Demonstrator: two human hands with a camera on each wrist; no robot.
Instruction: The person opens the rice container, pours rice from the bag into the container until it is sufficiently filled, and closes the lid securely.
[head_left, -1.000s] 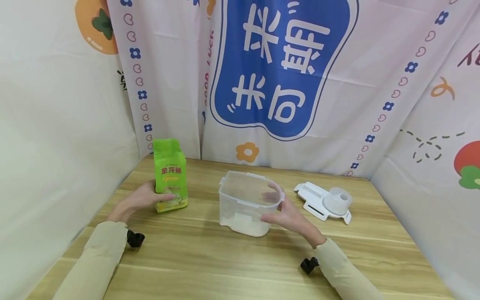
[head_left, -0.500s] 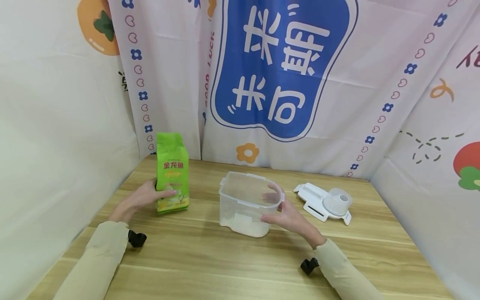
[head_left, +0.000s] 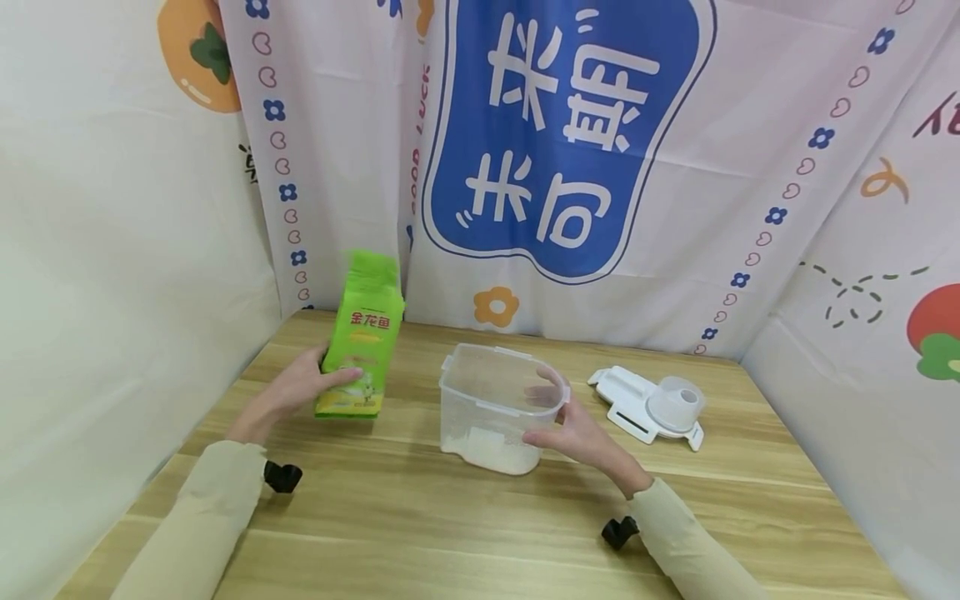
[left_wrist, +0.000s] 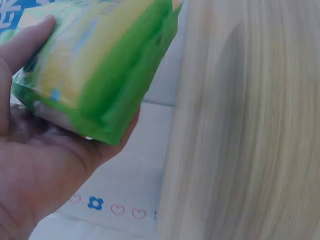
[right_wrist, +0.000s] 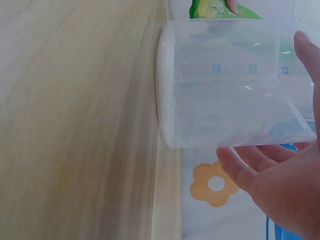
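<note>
A tall green rice bag [head_left: 366, 337] with red characters leans to the right in the head view. My left hand [head_left: 298, 385] grips its lower part, thumb across the front. In the left wrist view the bag's base [left_wrist: 95, 122] is raised off the wooden table. To the right stands a clear plastic container [head_left: 480, 421] with an open top. A shallow layer of white grains [right_wrist: 169, 90] covers its bottom. Around its rounded right end my right hand [head_left: 576, 429] holds on, thumb in front and fingers behind.
A white lid [head_left: 626, 392] with a clear cup [head_left: 675, 406] on it lies on the table [head_left: 480, 533], right of the container. Printed cloth [head_left: 352, 167] hangs behind the table and along both sides.
My left hand has raised the rice bag, moved it right towards the container and tilted its top to the right. The right hand and container have stayed in place.
</note>
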